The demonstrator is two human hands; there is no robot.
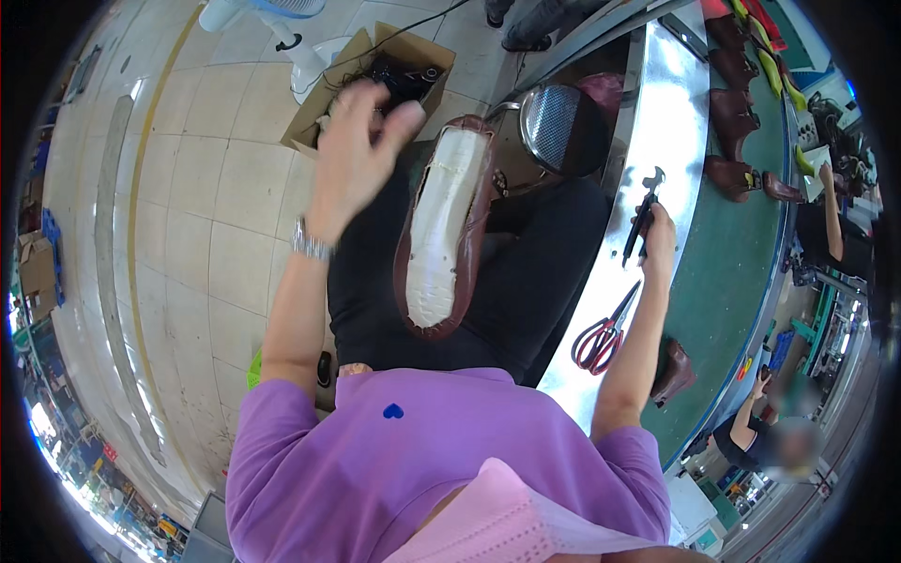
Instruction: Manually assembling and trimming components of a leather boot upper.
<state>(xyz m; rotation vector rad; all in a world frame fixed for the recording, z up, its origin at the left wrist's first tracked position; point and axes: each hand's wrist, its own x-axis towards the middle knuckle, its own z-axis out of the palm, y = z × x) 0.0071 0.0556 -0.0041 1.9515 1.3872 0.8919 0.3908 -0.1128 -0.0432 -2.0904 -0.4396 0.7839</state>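
Observation:
Across my lap lies a brown leather shoe upper (pixel 401 272) with its underside turned up. Its leather edge wraps around a pale insole (pixel 441 225). My left hand (pixel 361 155) is raised to the left of the shoe, fingers and thumb apart, with nothing seen in it. It covers part of a cardboard box (pixel 413 47) holding dark items. Over the metal strip at my right, my right hand (pixel 661 239) grips the black handles of pincers (pixel 640 220), their metal jaws pointing away from me. Red-handled scissors (pixel 598 345) lie close to my right forearm.
Beside the metal strip (pixel 662 117) runs a green conveyor belt (pixel 718 300) carrying several brown shoe uppers (pixel 737 117). A stool with a round perforated seat (pixel 563 129) stands beyond my knees. A white fan (pixel 272 9) is at the far left. Other people work across the belt.

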